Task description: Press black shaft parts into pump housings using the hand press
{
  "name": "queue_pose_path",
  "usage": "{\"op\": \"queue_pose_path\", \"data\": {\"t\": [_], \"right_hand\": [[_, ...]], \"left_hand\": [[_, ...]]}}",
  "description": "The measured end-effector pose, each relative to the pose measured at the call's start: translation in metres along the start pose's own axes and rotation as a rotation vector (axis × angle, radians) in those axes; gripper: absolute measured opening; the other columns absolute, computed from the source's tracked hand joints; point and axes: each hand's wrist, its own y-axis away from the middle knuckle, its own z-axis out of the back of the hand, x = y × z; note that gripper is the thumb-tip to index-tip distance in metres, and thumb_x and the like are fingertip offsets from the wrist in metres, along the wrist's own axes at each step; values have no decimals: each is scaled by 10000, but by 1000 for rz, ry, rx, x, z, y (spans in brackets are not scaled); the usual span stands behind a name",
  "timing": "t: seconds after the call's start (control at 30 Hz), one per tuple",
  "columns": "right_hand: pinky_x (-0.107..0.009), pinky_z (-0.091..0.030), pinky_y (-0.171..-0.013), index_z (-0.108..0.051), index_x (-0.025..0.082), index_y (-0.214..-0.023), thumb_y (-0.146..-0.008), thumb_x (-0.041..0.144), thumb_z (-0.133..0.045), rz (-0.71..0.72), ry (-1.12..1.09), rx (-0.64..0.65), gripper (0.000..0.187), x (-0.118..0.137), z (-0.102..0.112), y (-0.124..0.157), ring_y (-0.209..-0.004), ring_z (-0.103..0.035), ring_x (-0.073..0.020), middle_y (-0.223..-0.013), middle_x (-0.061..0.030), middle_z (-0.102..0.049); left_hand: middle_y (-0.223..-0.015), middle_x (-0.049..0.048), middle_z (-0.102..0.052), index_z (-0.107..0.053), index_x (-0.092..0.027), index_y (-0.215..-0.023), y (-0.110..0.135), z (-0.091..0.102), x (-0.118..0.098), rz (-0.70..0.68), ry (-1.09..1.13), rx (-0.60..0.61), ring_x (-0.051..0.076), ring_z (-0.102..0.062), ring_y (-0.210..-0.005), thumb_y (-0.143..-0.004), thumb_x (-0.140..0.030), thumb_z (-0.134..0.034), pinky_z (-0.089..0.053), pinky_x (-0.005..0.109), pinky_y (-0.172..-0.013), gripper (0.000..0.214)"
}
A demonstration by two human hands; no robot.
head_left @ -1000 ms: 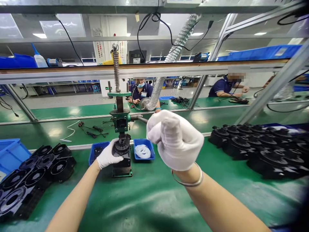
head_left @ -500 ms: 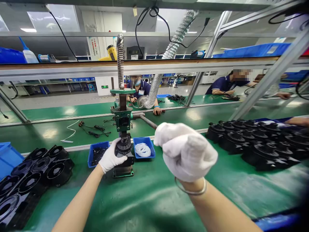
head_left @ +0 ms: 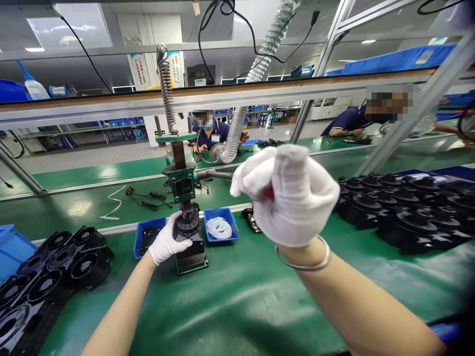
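My left hand (head_left: 166,242) is curled round the left side of the black housing (head_left: 189,226), which sits just right of that palm, nearer it than my right hand (head_left: 293,198). Right is clenched, apparently round the lever (head_left: 218,175); the hold itself is hidden. The lever's long axis runs leftward from this fist to the press (head_left: 180,180), above the housing. Blue tray (head_left: 222,240): between both hands.

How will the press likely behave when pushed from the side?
The press would likely feel heavy, since its body looks metal. It may tip under a hard shove, as it stands tall on a small base; I cannot tell whether it is bolted.
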Motion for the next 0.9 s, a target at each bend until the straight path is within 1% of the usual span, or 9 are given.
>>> {"op": "queue_pose_path", "data": {"t": [0.13,0.3,0.4,0.53,0.63,0.7,0.77,0.83,0.9], "right_hand": [[-338,-484,-429,-619,223,-599,-971,408,-582,17,-103,-89,417,5,0,7,-472,-541,-173,-546,3,-530],[-342,-496,-482,-647,232,-641,-977,410,-572,2,-52,77,387,12,1,14,-555,-591,-189,-628,-19,-594],[-321,-517,-502,-650,223,-702,-992,367,-557,55,-114,81,337,12,0,13,-583,-605,-173,-658,-10,-600],[-283,-535,-555,-601,222,-727,-1005,375,-532,12,-102,183,324,11,-6,-19,-576,-582,-139,-662,14,-587],[-275,-566,-752,-591,232,-1016,-1017,314,-500,-88,-133,238,123,4,-5,-44,-725,-629,-119,-905,6,-642],[-322,-508,-964,-522,221,-1205,-1011,279,-482,-143,-45,220,207,-10,4,-39,-969,-637,-136,-1125,-31,-628],[-377,-448,-1048,-532,201,-1231,-989,282,-498,-223,176,348,258,-28,20,-9,-1116,-599,-184,-1174,-64,-628],[-413,-487,-992,-590,209,-1175,-948,277,-550,-305,374,723,240,-46,40,39,-1059,-632,-225,-1101,-64,-670],[-435,-506,-958,-555,195,-1260,-935,253,-558,-357,409,1084,330,-57,59,90,-1072,-630,-252,-1173,-100,-657]], "left_hand": [[-1407,200,-503,-290,-152,-1405,2,6,1,13,14,33,352,-472,-1329,-655,-434,-814,-292,540,-1154,957],[-1413,201,-503,-277,-146,-1424,3,10,-4,36,46,78,350,-464,-1339,-647,-519,-816,-291,536,-1158,1017],[-1417,210,-498,-264,-142,-1424,1,11,-7,43,65,87,345,-466,-1339,-654,-524,-811,-294,532,-1157,1019],[-1396,212,-513,-277,-131,-1410,3,10,-14,31,73,71,353,-485,-1318,-636,-526,-818,-306,539,-1148,1024],[-1413,193,-494,-342,-152,-1381,23,4,-23,12,68,53,363,-466,-1331,-626,-494,-828,-313,530,-1148,961],[-1400,183,-507,-380,-169,-1366,48,-2,-24,3,56,85,361,-486,-1313,-635,-415,-836,-333,523,-1140,896],[-1386,169,-528,-409,-190,-1368,75,-10,-20,9,46,169,352,-522,-1281,-641,-348,-838,-368,517,-1121,859],[-1395,146,-537,-458,-217,-1366,98,-16,-11,39,45,279,345,-529,-1279,-632,-340,-850,-380,516,-1116,841],[-1411,116,-542,-509,-246,-1352,114,-19,-1,97,75,340,336,-527,-1289,-651,-371,-845,-386,515,-1115,788]]}}
